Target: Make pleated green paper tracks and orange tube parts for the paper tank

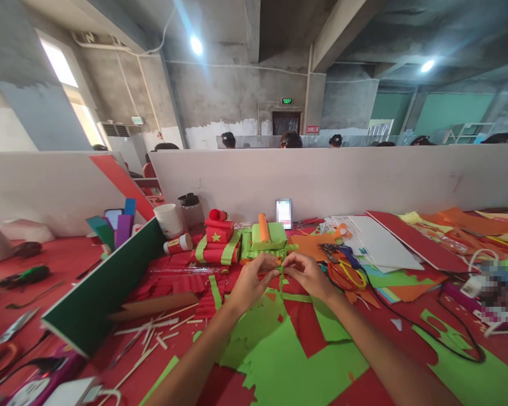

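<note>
Both of my hands meet over the middle of the table, fingertips pinched close together. Between them is a small piece of green paper. My left hand is closed on its left side, and my right hand is closed on its right. Just beyond stands a green paper tank model with an orange roll on top. Left of it sits a red paper tank model with a yellow star and green tracks. Below my hands lie cut green sheets and a red strip.
A dark green board stands on edge at left, near paper cups and thin sticks. Scissors with orange handles, a black cable and white sheets lie right. A phone leans against the white partition.
</note>
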Motion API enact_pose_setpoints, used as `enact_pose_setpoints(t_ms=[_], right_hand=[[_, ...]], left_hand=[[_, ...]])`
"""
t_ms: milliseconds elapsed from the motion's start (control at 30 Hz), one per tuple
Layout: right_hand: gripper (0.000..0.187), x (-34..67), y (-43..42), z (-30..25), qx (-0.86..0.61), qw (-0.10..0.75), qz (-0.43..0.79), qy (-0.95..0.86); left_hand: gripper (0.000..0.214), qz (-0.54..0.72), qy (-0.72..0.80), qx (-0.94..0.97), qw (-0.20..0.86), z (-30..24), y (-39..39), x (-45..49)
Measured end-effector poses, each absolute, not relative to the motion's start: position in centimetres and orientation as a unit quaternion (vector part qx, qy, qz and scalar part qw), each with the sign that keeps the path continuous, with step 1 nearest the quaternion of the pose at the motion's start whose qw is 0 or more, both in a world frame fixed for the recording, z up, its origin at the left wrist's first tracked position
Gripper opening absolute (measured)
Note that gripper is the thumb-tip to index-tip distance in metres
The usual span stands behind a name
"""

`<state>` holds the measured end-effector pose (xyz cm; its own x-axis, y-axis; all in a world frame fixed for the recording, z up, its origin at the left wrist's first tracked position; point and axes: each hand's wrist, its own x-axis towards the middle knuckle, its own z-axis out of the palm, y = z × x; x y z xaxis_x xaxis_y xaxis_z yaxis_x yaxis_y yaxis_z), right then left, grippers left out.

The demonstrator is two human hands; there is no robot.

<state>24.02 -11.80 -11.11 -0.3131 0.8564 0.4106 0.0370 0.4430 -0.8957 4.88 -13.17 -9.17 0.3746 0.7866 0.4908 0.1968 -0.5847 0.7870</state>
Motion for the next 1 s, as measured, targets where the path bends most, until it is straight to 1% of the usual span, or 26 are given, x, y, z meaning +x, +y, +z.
enact_pose_setpoints(t_ms=[133,233,367,567,833,1000], right_hand=[[0.02,24.03,-11.77,-11.21,-0.322,0.489,0.424,-0.691],[0.021,24.03,-11.78,-11.17,-0.324,0.486,0.424,-0.692],[0.022,24.05,-11.8,-11.07,-0.324,0.487,0.426,-0.69],[0.023,24.04,-12.04,-10.75,-0.32,0.471,0.432,-0.7],[0.023,23.93,-12.08,-10.83,-0.328,0.472,0.431,-0.696],[0.024,23.99,-11.87,-11.04,-0.331,0.478,0.424,-0.695]], left_hand=[[0.01,0.46,0.343,0.765,0.292,-9.37,-13.28,4.92],[0.008,0.456,0.343,0.768,0.292,-9.6,-13.1,4.87],[0.013,0.465,0.327,0.77,0.289,-9.83,-12.71,4.71],[0.014,0.447,0.339,0.797,0.223,-9.56,-12.64,4.51],[0.013,0.447,0.328,0.782,0.286,-9.24,-13.14,4.9],[0.017,0.44,0.313,0.785,0.303,-9.39,-13.27,4.91]])
